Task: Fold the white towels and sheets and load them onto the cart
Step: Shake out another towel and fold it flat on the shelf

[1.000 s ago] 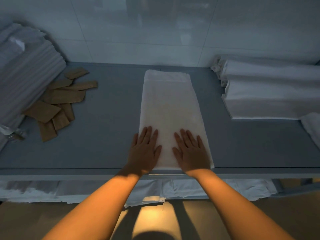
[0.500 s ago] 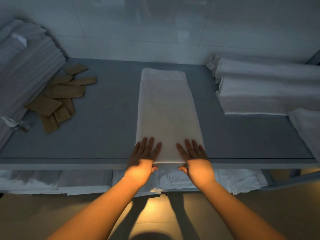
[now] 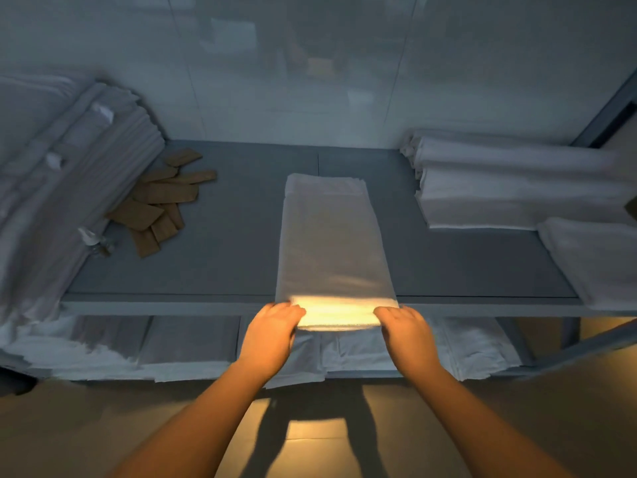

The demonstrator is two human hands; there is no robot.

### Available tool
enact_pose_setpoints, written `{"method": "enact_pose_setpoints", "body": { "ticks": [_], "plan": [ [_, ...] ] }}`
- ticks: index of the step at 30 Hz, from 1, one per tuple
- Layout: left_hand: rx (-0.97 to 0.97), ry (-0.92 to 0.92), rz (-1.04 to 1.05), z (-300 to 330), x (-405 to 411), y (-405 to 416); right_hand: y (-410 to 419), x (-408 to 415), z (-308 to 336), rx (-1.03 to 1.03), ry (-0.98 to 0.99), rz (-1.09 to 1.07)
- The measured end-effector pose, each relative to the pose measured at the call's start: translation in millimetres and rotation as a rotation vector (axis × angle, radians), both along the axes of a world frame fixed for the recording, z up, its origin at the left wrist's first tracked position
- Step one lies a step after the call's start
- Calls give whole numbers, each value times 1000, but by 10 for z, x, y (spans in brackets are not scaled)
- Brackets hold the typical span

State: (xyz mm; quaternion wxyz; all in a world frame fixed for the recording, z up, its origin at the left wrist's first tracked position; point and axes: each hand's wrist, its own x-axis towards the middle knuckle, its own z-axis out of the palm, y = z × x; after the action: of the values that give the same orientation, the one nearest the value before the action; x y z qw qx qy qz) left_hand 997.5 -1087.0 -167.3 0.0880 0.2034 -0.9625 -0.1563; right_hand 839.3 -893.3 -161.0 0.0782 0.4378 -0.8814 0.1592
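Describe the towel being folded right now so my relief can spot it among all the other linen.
On the grey shelf, it is the long narrow towel lying alone in the middle, running from the wall to the front edge. Unlike the stacks at either side, both hands grip its near end.

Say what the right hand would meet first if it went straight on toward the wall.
The right hand already grips the folded towel; beyond it lies bare shelf, then probably the tiled wall.
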Motion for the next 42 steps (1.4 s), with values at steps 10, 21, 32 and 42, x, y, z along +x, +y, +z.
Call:
{"method": "enact_pose_setpoints", "body": {
  "ticks": [10, 21, 32, 42],
  "plan": [
    [429, 463, 277, 750, 481, 149, 246, 395, 646, -465, -407, -222],
    [467, 634, 315, 1126, 482, 71, 121, 473, 1028, -702, -485, -245],
    [456, 614, 448, 1127, -321, -523, -511, -289, 949, -757, -614, -281],
    [371, 496, 385, 640, -886, -1132, -1127, -1060, 438, -564, -631, -260]
  ]
}}
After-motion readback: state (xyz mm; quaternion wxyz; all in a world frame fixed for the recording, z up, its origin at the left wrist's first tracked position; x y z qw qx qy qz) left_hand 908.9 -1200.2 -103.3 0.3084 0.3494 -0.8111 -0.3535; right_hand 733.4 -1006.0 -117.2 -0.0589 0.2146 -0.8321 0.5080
